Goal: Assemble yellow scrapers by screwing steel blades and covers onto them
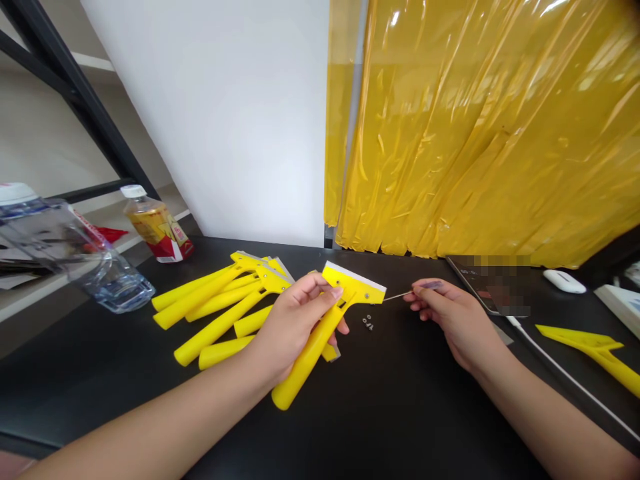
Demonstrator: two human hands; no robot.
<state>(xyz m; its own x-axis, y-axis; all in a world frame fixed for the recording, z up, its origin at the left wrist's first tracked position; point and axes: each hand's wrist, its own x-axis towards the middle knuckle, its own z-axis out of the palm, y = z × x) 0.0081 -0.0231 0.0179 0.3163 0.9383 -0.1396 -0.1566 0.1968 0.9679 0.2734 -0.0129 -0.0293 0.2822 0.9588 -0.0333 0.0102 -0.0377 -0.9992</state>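
My left hand (305,310) is closed on a yellow scraper (315,353), its thumb across the head. A pale blade strip runs along the scraper's top edge, and two screws show in the head. Pinched in my right hand (445,310) is a thin screwdriver (400,295) with a dark purplish handle. Its shaft points left, with the tip at the right corner of the scraper head; whether they touch I cannot tell. Several small screws and nuts (369,325) lie on the black table below the head. A pile of yellow scrapers (215,307) lies left of and behind my left hand.
At the left stand a large clear water bottle (110,273) and a drink bottle (157,223). On the right are a phone (493,290) with a white cable (560,373), a white earbud case (564,281) and a yellow scraper part (595,350). Yellow plastic sheeting (475,133) hangs behind.
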